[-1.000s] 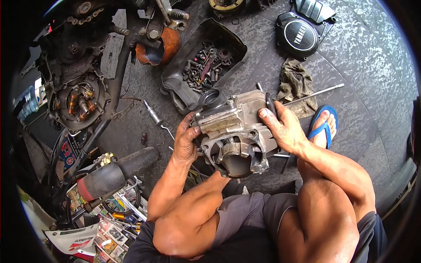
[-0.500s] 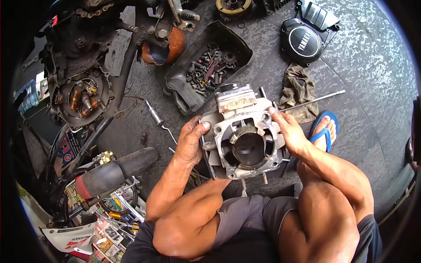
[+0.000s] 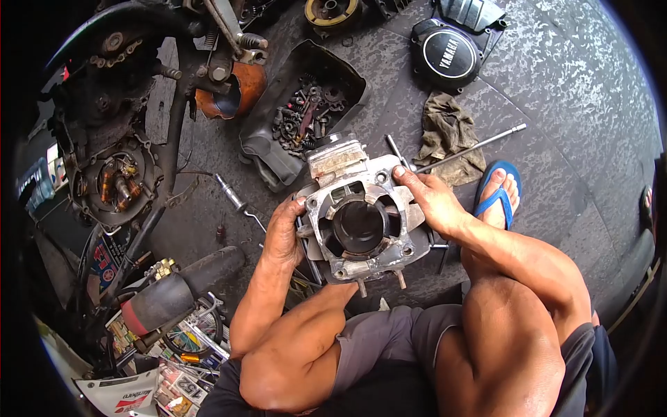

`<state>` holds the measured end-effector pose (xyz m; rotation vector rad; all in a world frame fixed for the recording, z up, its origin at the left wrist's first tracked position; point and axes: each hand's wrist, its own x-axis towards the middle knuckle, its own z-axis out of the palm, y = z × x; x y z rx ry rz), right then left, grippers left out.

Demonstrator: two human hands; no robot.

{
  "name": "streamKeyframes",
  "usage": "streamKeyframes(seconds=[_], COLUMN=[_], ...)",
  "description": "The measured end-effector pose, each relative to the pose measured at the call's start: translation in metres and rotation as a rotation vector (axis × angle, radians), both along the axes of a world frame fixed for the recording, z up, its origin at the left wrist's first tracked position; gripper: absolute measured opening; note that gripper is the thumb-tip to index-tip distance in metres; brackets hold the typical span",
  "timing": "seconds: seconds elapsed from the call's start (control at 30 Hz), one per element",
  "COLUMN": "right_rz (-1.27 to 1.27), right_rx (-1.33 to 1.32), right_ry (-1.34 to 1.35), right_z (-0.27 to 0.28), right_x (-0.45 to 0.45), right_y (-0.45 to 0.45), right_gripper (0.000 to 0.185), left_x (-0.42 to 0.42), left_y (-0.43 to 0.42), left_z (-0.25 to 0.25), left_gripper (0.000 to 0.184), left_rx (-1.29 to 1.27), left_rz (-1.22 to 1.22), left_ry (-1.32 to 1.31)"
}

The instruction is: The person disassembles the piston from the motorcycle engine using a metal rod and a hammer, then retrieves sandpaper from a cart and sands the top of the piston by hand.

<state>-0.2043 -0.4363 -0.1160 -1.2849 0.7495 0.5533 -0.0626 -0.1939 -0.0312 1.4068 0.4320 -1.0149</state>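
Observation:
A grey metal engine cylinder block point(image 3: 392, 258) is held between my two hands above my lap, its round dark bore facing up at me. My left hand point(image 3: 283, 229) grips its left side, thumb on the top edge near a corner bolt hole. Along the right side my right hand point(image 3: 439, 203) is closed, with its thumb on the upper right corner. Both hands' other fingers are partly hidden beneath the block. Two short studs stick out at its lower edge, and a rectangular port section projects at the top.
A black bin point(image 3: 267, 163) holds bolts, springs and gears. Beyond my right hand lie a dirty rag point(image 3: 445, 128), a long metal rod point(image 3: 486, 145) and a black Yamaha engine cover point(image 3: 448, 57). An opened motorcycle engine point(image 3: 111, 181) stands left, near a socket wrench point(image 3: 229, 192).
The cylinder block has moved left in view and tilted slightly, with both hands still on it. The surroundings have also shifted left as the camera turned.

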Motion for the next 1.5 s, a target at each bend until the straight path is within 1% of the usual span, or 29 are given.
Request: streamKeyframes(seconds=[0.1, 0.17, 0.23, 0.5, 0.6, 0.83, 0.9, 0.93, 1.0, 1.03, 1.07, 1.13, 1.17, 1.2, 1.27, 1.3, 1.33, 1.43, 1.5], right_rz=[-0.005, 0.058, 0.058, 0.081, 0.04, -0.024, -0.086, -0.099, -0.406, -0.476, -0.56, -0.723, -0.806, -0.88, -0.929, -0.934, -0.952, -1.0, -1.027], right_rx=[-0.036, -0.125, -0.138, -0.177, -0.231, -0.196, -0.206, -0.18, -0.013, 0.144, 0.126, 0.429, 0.439, 0.449, 0.411, 0.379, 0.318, 0.179, 0.129], right_ry=[0.023, 0.043, 0.048, 0.062, 0.015, 0.01, 0.02, 0.026, -0.069, -0.136, -0.029, -0.191, -0.195, -0.239, -0.202, -0.205, -0.219, -0.218, -0.212], right_z=[0.006, 0.019, 0.021, 0.046, 0.044, 0.04, 0.034, 0.027, -0.013, 0.023, 0.044, 0.031, 0.032, 0.036, 0.03, 0.031, 0.033, 0.033, 0.029], right_x=[0.003, 0.005, 0.005, 0.008, 0.005, -0.004, -0.006, -0.008, -0.018, -0.009, -0.007, -0.012, -0.016, -0.016, -0.029, -0.033, -0.038, -0.055, -0.061], right_y=[-0.004, -0.009, -0.01, -0.026, -0.027, -0.035, -0.038, -0.041, -0.031, -0.047, -0.055, -0.067, -0.074, -0.082, -0.101, -0.113, -0.125, -0.159, -0.179], right_gripper=[0.094, 0.094, 0.094, 0.091, 0.091, 0.09, 0.089, 0.089, 0.071, 0.078, 0.067, 0.059, 0.055, 0.055, 0.054, 0.054, 0.055, 0.057, 0.057], left_x=[0.0, -0.001, -0.001, -0.001, 0.001, 0.006, 0.012, 0.015, 0.02, 0.023, 0.024, 0.026, 0.025, 0.026, 0.025, 0.023, 0.02, 0.007, -0.001], left_y=[0.003, -0.002, 0.0, -0.013, -0.019, -0.039, -0.049, -0.055, -0.072, -0.082, -0.095, -0.122, -0.138, -0.153, -0.183, -0.197, -0.211, -0.253, -0.279], left_z=[-0.005, -0.003, -0.005, -0.007, -0.004, 0.002, 0.009, 0.014, 0.024, 0.027, 0.032, 0.038, 0.039, 0.035, 0.025, 0.017, 0.01, -0.009, -0.018], left_gripper=[0.051, 0.05, 0.05, 0.056, 0.059, 0.059, 0.059, 0.059, 0.06, 0.061, 0.062, 0.064, 0.066, 0.066, 0.063, 0.058, 0.058, 0.043, 0.046], left_rx=[-0.026, -0.038, -0.073, -0.06, -0.066, -0.084, -0.107, -0.115, -0.103, -0.112, -0.118, -0.1, -0.099, -0.131, -0.143, -0.174, -0.201, -0.298, -0.331], left_rz=[0.031, 0.033, 0.03, 0.052, 0.025, -0.045, -0.114, -0.105, -0.213, -0.209, -0.246, -0.3, -0.303, -0.299, -0.314, -0.316, -0.323, -0.281, -0.28], left_ry=[0.033, 0.039, 0.041, 0.102, 0.087, 0.05, 0.036, 0.018, -0.057, -0.051, -0.066, -0.122, -0.155, -0.159, -0.158, -0.149, -0.135, -0.063, -0.043])
